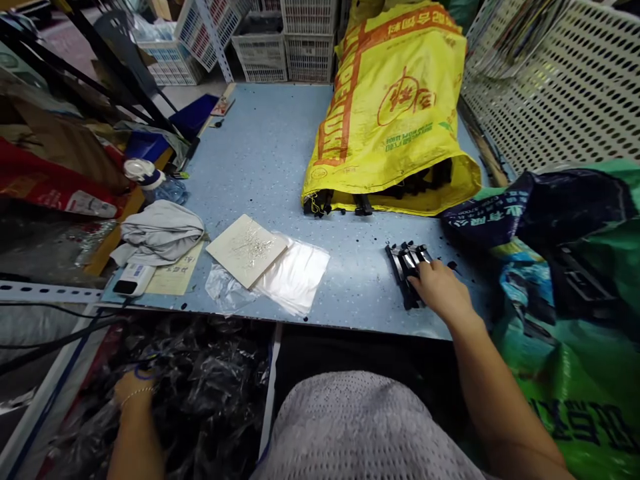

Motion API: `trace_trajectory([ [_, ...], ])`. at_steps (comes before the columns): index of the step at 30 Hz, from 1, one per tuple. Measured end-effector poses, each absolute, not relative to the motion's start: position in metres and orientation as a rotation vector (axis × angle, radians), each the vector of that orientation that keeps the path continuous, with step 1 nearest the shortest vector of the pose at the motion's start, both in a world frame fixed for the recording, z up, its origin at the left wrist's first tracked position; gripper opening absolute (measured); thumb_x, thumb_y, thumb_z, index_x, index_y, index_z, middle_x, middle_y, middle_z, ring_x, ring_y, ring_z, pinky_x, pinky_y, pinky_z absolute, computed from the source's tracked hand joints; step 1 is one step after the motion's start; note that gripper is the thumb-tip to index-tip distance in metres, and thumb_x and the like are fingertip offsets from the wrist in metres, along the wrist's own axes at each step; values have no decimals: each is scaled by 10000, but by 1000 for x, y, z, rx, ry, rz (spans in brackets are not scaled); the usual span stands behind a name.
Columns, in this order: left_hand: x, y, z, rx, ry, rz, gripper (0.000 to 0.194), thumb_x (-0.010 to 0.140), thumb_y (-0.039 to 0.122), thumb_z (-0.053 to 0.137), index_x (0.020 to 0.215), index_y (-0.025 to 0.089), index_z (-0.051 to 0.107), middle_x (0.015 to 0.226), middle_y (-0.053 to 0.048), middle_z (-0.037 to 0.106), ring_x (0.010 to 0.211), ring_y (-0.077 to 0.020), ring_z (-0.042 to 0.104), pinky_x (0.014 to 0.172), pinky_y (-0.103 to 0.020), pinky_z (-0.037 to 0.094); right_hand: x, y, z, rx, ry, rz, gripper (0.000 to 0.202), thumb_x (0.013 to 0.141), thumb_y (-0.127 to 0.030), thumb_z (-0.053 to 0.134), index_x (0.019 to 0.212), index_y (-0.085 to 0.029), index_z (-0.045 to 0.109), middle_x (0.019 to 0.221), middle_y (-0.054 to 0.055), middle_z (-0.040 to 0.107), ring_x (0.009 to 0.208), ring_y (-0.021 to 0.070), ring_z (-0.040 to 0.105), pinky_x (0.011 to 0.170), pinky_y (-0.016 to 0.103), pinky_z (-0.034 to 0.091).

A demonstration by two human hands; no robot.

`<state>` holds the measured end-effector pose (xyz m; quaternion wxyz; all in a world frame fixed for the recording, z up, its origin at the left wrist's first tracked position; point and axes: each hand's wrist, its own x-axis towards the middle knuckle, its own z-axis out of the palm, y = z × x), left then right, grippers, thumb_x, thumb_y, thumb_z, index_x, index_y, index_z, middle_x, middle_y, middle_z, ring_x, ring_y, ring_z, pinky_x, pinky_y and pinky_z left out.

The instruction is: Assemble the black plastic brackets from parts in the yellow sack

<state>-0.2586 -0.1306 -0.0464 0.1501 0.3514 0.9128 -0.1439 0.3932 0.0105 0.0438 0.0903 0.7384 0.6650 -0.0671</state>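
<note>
Blue table [270, 153], right hand [440, 288] flat on black parts [407, 263]

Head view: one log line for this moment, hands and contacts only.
right hand: resting on black parts bundle, table | left hand: down in black plastic bags, grip unclear | yellow sack: lying open

A blue speckled table [270, 153] fills the middle. White perforated crates [285, 40] are stacked at twelve o'clock, a white lattice panel [555, 87] leans at two o'clock, and dark metal shelving bars [105, 73] cross at ten o'clock
</note>
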Motion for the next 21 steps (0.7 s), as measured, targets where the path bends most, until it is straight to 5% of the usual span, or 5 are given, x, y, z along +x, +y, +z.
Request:
trace_trajectory([
  [5, -181, -82, -31, 1178, 2356, -295, 312, 800, 431, 542, 675, 168, 652, 637, -69, 672, 744, -268, 677, 639, -288, 466, 400, -7, 30, 2078, 1951, -112, 267, 917, -310, 556, 1082, -100, 556, 1063, 182, 618, 1011, 337, 619, 746, 378, 499],
  [9, -44, -50, 1, 1687, 1909, 270, 456, 905, 528, 476, 644, 181, 614, 589, -17, 611, 614, -177, 595, 610, -262, 428, 386, -10, 21, 2143, 1984, -241, 291, 932, -287, 512, 1160, -108, 528, 1046, 184, 661, 918, 317, 666, 703, 363, 489],
  [12, 40, -25, 2, 1983, 1741, 618, 299, 920, 404, 533, 808, 170, 683, 884, -84, 688, 820, -201, 621, 755, -301, 464, 379, -1, 11, 2232, 2088, -521, 350, 927, -273, 509, 1240, -118, 534, 1086, 186, 679, 941, 313, 671, 766, 385, 485],
  [16, 66, 12, -21, 1946, 1712, 828, 120, 838, 209, 628, 728, 166, 649, 896, -91, 638, 883, -218, 577, 772, -327, 463, 362, 11, -2, 2346, 2229, -1556, 370, 851, -304, 586, 1192, -164, 616, 1028, 106, 707, 944, 249, 652, 805, 354, 489],
  [21, 28, 34, -28, 1311, 1527, 963, 187, 757, 308, 706, 686, 161, 615, 644, 11, 555, 593, -123, 506, 592, -253, 424, 307, 19, 8, 1815, 1527, -3033, 365, 761, -366, 732, 1067, -174, 680, 955, 70, 709, 770, 169, 643, 692, 296, 516],
])
